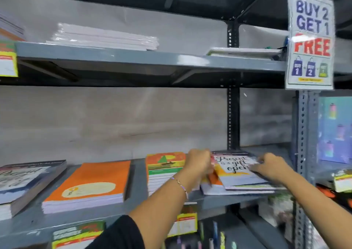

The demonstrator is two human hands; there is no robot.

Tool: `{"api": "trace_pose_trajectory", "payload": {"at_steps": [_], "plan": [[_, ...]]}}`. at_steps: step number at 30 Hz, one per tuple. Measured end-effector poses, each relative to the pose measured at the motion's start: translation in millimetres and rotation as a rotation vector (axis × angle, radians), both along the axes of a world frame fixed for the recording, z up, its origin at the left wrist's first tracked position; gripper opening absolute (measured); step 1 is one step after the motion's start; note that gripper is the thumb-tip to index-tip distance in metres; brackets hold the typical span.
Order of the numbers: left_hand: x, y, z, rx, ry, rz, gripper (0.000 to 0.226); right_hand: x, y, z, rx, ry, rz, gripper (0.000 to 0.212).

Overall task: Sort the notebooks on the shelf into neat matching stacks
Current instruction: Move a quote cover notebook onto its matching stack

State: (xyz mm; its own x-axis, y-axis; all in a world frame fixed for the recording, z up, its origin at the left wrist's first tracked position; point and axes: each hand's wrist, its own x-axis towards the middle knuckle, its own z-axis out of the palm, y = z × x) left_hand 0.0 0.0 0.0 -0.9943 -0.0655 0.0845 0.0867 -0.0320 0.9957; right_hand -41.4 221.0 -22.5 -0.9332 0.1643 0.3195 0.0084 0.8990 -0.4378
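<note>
Grey shelf (137,195) holds a messy notebook pile (238,184) on its right side, lying flat, long side running front to back. Left hand (199,163) and right hand (272,166) both grip the top notebook (235,166).

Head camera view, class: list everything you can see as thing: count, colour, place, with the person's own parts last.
Orange notebook stack: one, orange, lower shelf, left of centre.
Lettered notebook stack: one, dark-edged, lower shelf, far left.
Sailboat notebook stack: one, orange and green, lower shelf, centre.
Messy notebook pile: one, white with script, lower shelf, right.
White pads: one stack, upper shelf.
Offer sign: one, blue and red lettering, right post.
Left hand: on the pile's left edge.
Right hand: on the pile's top.
</note>
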Motion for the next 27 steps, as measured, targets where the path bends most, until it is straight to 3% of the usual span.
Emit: {"api": "trace_pose_trajectory", "payload": {"at_steps": [3,5,9,11,15,20,24,27], "plan": [[-6.9,30.0,-8.0,-0.303,-0.069,-0.064,0.018,-5.5,14.8,-14.7,-0.12,-0.174,0.089,0.078],[-11.2,39.8,-10.9,-0.276,-0.144,-0.078,0.021,-5.2,17.1,-25.2,-0.212,-0.166,0.134,0.1],[-35.4,40.1,-12.6,-0.128,-0.206,-0.001,0.011,-17.2,21.9,-42.8,-0.279,-0.084,0.148,0.111],[-39.9,43.4,-18.3,-0.15,-0.253,0.009,0.019,-30.4,28.0,-57.1,-0.287,-0.059,0.147,0.115],[-45.1,51.8,-35.0,-0.277,-0.125,0.127,0.021,-21.2,26.1,-48.8,-0.33,-0.019,0.161,0.098],[-38.8,36.0,-31.6,-0.258,0.081,0.16,0.033,4.1,11.8,5.7,-0.532,0.052,0.178,0.08],[-7.2,-30.6,-1.8,-0.244,0.19,0.244,0.025,22.9,-36.9,52.7,-0.642,0.135,0.295,0.049],[27.3,-101.8,16.5,-0.297,0.208,0.349,0.017,32.5,-90.1,75.0,-0.735,0.072,0.386,0.031]]}}
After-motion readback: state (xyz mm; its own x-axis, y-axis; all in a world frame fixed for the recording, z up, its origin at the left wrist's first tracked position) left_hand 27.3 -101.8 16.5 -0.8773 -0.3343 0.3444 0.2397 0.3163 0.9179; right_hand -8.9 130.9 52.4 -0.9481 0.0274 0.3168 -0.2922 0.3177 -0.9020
